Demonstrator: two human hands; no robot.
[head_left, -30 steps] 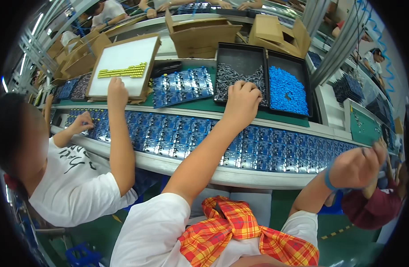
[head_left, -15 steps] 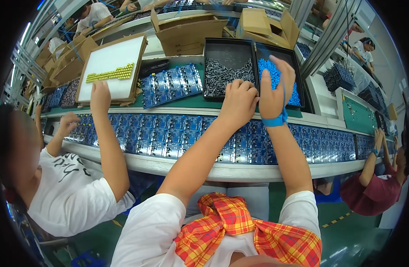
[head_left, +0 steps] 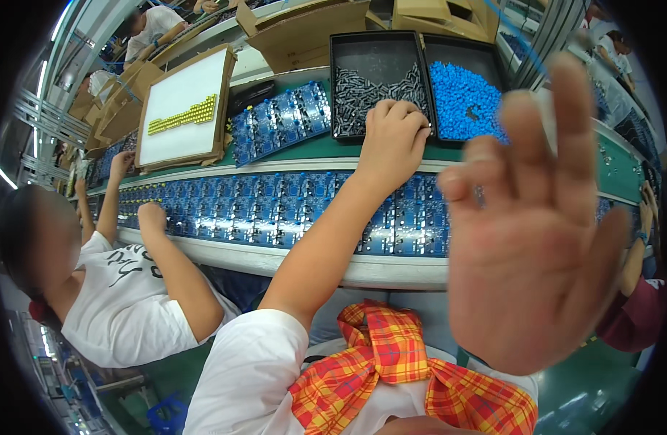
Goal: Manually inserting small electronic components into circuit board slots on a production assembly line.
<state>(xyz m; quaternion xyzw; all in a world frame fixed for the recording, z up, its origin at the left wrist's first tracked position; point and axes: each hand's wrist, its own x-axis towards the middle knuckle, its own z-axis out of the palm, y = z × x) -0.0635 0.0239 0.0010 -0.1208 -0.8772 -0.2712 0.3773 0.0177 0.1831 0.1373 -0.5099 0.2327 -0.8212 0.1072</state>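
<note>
My left hand (head_left: 396,141) is curled, knuckles up, over the front edge of a black tray (head_left: 377,51) of small dark cylindrical parts (head_left: 373,90). A tiny pale spot shows at its fingertips, too small to name. Large and close to the camera, my right hand (head_left: 529,232) is raised with its palm showing and its fingers apart; nothing is seen in it. It hides part of the board row and the edge of a second black tray of blue parts (head_left: 460,98). Blue circuit boards (head_left: 275,210) form a long row below my left hand.
Behind the row, a tilted circuit board panel (head_left: 282,123) lies beside a white foam board (head_left: 181,83) with yellow parts. Open cardboard boxes (head_left: 311,36) stand at the back. A co-worker (head_left: 130,290) reaches over the row at my left; another person's sleeve (head_left: 638,315) shows at right.
My right hand has left the tray of blue parts and come up toward the camera. My left hand stays by the dark parts. The view has shifted, and the left co-worker's hands have moved.
</note>
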